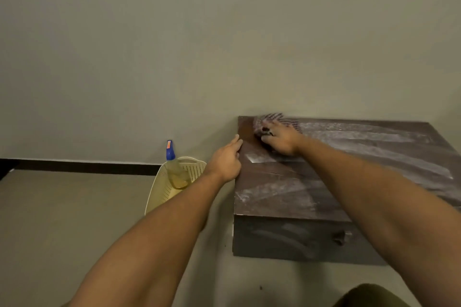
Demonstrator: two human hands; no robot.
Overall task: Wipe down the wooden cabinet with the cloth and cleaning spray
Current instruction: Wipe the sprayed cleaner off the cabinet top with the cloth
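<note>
The right hand point(280, 138) lies palm-down on the cloth point(274, 119), fingers spread and flattened over it, pressing it onto the cabinet point(287, 189) top at the far left corner, close against the wall point(224, 32). The cloth bunches out beyond the fingertips; how much of it is actually pinched cannot be told. The left hand point(225, 162) rests on the cabinet's left edge, fingers loosely curled along the rim, holding nothing else. The top is dark wood streaked with pale, dusty smears; its right side runs out of view. To the left of the cabinet, a cream basket point(159, 192) stands on the floor point(62, 219) with the spray point(174, 167) leaning inside it, blue cap up, just beside the left forearm. The floor farther left lies open to the dark skirting.
</note>
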